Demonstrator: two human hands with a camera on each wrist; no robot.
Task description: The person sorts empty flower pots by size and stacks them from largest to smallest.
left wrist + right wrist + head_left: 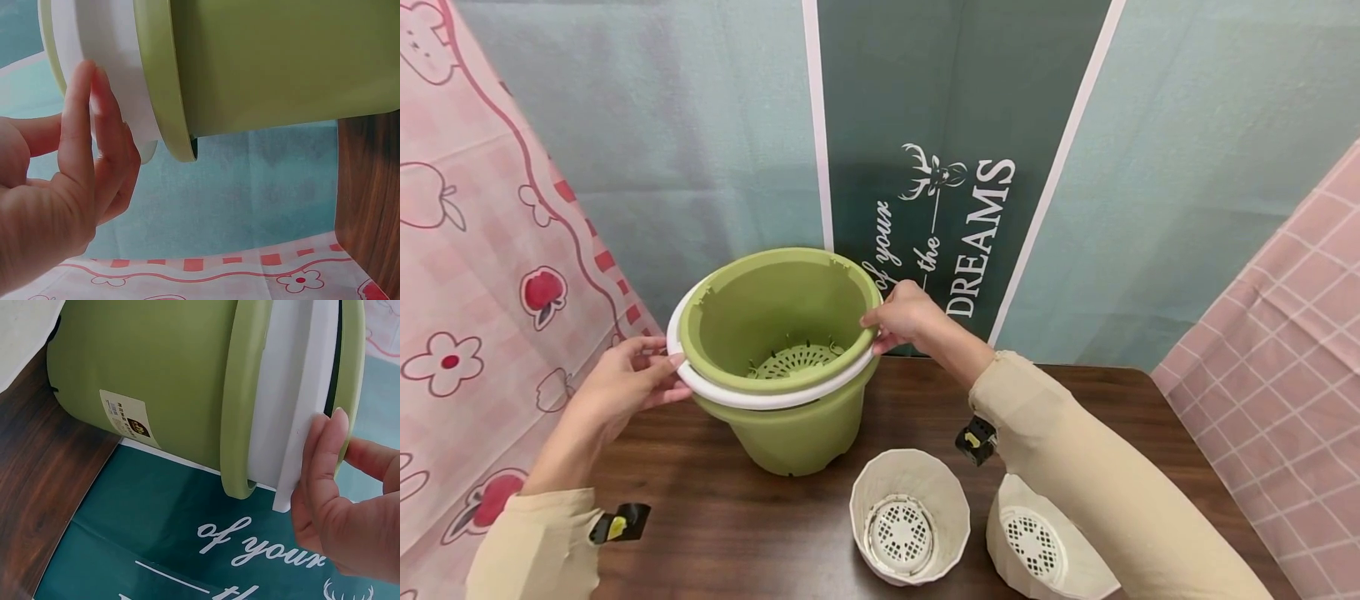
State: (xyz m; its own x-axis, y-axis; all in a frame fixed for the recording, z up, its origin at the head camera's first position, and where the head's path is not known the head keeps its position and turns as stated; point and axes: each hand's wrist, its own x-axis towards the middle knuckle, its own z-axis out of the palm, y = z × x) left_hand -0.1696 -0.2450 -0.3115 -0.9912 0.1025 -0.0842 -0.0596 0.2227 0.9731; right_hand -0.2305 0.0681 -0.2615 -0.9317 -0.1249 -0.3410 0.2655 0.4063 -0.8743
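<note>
A stack of round plastic flowerpots stands on the wooden table. Its top green flowerpot has a slotted bottom. The thick rim of a white flowerpot shows just under it, and a second green flowerpot surrounds both from outside. My left hand pinches the rims on the left side, its fingers lying along the white rim. On the right, my right hand grips the top green rim, thumb over the edge and fingers underneath against the white rim. A label is stuck on the outer pot's side.
A cream flowerpot with a grated bottom sits at the front. Another cream flowerpot lies tilted to its right, partly under my right sleeve. Cloth hangings rise behind the table and along both sides.
</note>
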